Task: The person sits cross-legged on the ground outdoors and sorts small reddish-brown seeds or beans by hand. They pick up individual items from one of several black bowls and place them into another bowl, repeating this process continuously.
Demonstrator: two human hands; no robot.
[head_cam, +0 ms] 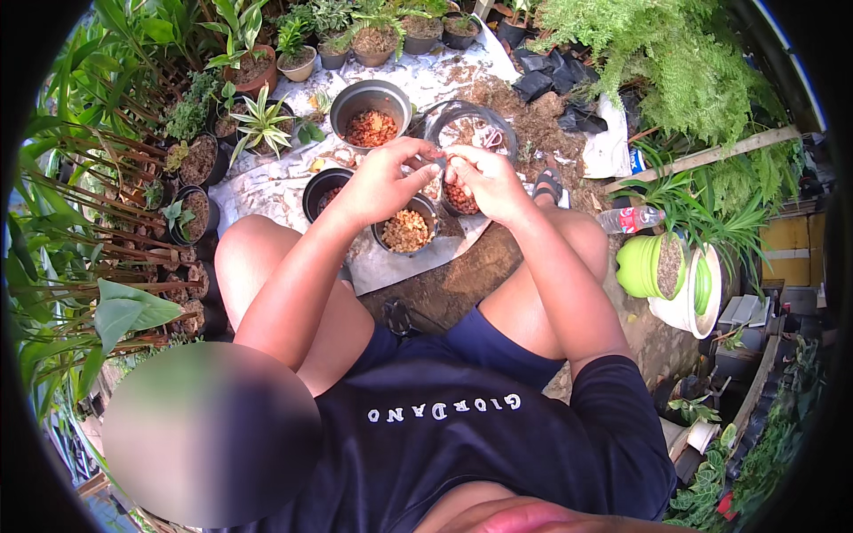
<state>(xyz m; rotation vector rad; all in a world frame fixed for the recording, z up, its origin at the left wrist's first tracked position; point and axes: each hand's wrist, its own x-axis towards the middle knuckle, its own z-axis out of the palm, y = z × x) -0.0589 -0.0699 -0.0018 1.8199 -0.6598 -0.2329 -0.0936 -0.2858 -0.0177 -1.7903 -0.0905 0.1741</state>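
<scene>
My left hand and my right hand meet at their fingertips above the pots. Something small and greyish shows between them, too small to name. The fingers of my right hand curl inward over a pot of round brown clay pellets. Under my left wrist is a black pot of pale yellowish chunks. A second black pot stands partly behind my left forearm. Beyond my left hand, a larger grey plastic pot holds reddish-brown chips. A coil of black tubing or wire lies beyond my right hand, with scissors inside it.
A soiled white sheet lies under the pots. Potted plants line the left and far sides, including a variegated one. Loose soil and black plastic bags lie far right. A plastic bottle and green pots are beside my right knee.
</scene>
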